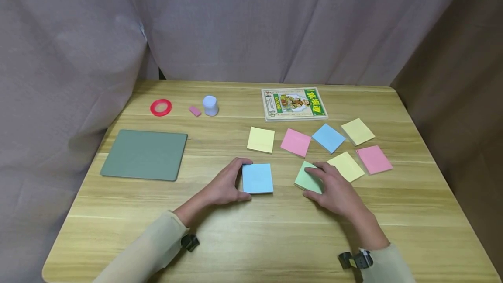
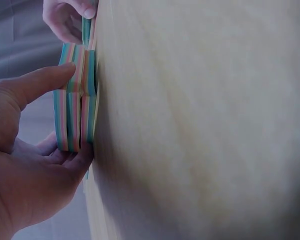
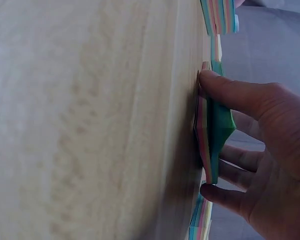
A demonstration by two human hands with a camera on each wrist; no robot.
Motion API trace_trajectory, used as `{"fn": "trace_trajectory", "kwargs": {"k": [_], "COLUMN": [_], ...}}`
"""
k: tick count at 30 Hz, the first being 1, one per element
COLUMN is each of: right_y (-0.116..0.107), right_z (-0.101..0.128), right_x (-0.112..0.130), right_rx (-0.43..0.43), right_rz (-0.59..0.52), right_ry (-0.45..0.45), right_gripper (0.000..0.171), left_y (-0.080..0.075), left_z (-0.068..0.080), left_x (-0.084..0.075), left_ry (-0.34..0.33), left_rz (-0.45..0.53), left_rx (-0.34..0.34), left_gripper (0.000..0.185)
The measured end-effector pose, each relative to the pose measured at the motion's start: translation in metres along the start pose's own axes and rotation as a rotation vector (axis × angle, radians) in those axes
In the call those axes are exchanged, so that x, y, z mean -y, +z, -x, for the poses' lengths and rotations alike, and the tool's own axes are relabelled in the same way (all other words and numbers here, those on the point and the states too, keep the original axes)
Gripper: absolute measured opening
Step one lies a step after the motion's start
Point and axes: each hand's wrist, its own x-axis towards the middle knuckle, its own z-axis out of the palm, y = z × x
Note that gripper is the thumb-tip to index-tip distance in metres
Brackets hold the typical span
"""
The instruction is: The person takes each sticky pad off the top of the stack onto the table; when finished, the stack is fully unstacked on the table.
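We are gripping blue-topped pad (image 1: 257, 178) with left hand (image 1: 225, 184); right hand (image 1: 334, 189) pinching green-topped pad (image 1: 308, 179), mid-table (image 1: 251, 239). Next likely: careful lift, stacking.

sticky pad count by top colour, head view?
Yellow: 3
Pink: 2
Blue: 2, plus the one the left hand grips
Green: 1, under the right hand
Total: 8 pads
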Motion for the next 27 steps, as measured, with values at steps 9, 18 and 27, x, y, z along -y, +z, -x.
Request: {"fn": "trace_trajectory", "kwargs": {"k": [9,18,27], "right_y": [-0.003,-0.013,0.011], "right_z": [-0.001,-0.019,-0.046], "right_x": [0.002,0.035,0.08], "right_rx": [0.028,0.056,0.136], "right_rz": [0.023,0.015,-0.048], "right_ry": [0.008,-0.098,-0.329], "right_gripper": [0.063,0.062,0.067], "left_y": [0.0,0.0,0.0], "left_z": [0.0,0.0,-0.001], "left_x": [0.002,0.002,0.004], "left_ry": [-0.008,-0.007,0.019], "left_rz": [-0.004,-0.009,-0.006], "left_rx": [0.008,0.0,0.004], "left_gripper": [0.09,0.089,0.089]}}
